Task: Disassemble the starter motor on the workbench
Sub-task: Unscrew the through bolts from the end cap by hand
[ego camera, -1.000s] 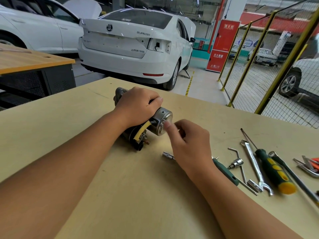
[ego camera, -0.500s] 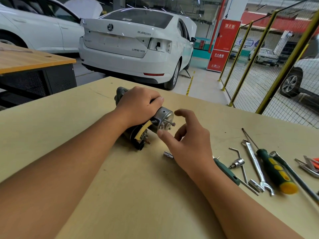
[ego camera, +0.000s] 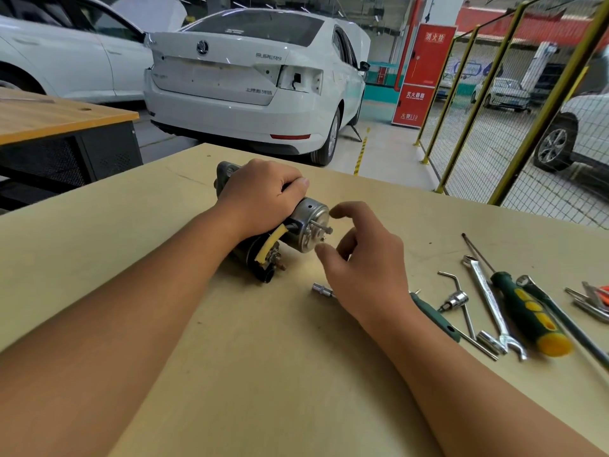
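The starter motor lies on its side toward the far middle of the bench; its long axis runs from far left to near right, with the silver end cap and its protruding through bolts facing near right. The left hand is wrapped over the body, fingers curled round it, pinning it down; the right hand hangs just beside the end cap, its grip spread, thumb and forefinger parted around the bolt ends and holding nothing (contact with the cap cannot be confirmed). The right hand is plainly the nearer to that end; judgement: the next move is to draw a bolt or the cap out along the axis, toward near right. A small socket lies just near of the hand; a spanner and a screwdriver lie well to the right.
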